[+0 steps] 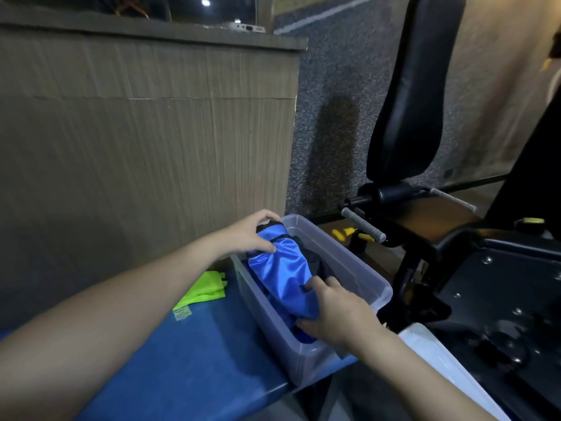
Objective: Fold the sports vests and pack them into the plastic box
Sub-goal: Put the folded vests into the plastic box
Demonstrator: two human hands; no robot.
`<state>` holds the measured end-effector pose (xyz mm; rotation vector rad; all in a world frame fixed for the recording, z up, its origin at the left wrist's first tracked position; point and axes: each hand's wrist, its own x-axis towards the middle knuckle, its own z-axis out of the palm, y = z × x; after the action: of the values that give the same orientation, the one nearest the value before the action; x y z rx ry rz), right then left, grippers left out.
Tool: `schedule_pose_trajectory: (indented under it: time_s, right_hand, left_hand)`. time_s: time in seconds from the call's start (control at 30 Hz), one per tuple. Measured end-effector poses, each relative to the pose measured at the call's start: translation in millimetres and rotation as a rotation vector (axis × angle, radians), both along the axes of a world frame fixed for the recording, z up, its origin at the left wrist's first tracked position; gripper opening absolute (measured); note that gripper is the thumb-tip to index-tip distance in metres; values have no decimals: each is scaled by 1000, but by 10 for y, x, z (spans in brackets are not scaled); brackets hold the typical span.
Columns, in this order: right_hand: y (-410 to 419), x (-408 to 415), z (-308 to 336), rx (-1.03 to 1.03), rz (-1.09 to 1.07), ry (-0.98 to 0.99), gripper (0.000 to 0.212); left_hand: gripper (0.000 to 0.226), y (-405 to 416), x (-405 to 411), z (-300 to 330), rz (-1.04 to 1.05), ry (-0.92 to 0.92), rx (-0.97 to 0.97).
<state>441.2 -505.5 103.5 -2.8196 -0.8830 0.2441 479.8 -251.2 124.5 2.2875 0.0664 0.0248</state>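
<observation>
A folded blue sports vest [282, 271] with black trim lies lengthwise in the clear plastic box [361, 275], over darker cloth inside it. My left hand [252, 235] grips the vest's far end at the box's back corner. My right hand [334, 311] holds the near end, fingers curled round the fabric inside the box. The box stands at the right edge of a blue bench [194, 354]. A neon green vest [203, 291] lies flat on the bench to the left of the box.
A wood-panelled counter [145, 123] rises close behind the bench. A black gym machine with a padded backrest [413, 95] and grey handles stands to the right. A white lid-like object [449, 369] lies at the lower right. Speckled floor runs between them.
</observation>
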Motion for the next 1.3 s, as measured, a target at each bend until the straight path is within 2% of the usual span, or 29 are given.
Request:
schedule_pose_trajectory:
  time_s: [0.1, 0.23, 0.3, 0.37, 0.43, 0.53, 0.73, 0.93, 1.1, 1.3]
  right_hand:
    - [-24, 44, -16, -102, 13, 24, 60]
    - [-40, 65, -9, -151, 43, 9, 57]
    - [-14, 43, 5, -148, 58, -26, 54]
    - [8, 21, 26, -115, 77, -79, 51]
    - [25, -3, 51, -52, 96, -111, 46]
    - [56, -7, 64, -5, 132, -109, 39]
    - [105, 81, -14, -60, 148, -26, 32]
    - [128, 182, -91, -78, 148, 83, 44]
    - [168, 204, -135, -135, 156, 106, 45]
    - [138, 162, -30, 13, 95, -8, 38]
  left_hand:
    - [67, -43, 53, -64, -67, 20, 156]
    - [79, -84, 33, -128, -124, 46, 513]
    - [82, -75, -9, -118, -115, -17, 531]
    - [74, -76, -67, -72, -130, -151, 454]
    - [56, -78, -131, -29, -174, -279, 427]
    - [34, -87, -201, -18, -254, -349, 570]
    - [32, -96, -158, -97, -245, -201, 686]
    - [37, -12, -72, -221, -219, -58, 789]
    - [38, 28, -40, -298, -216, 3, 672]
    - [33, 201, -185, -260, -162, -107, 415]
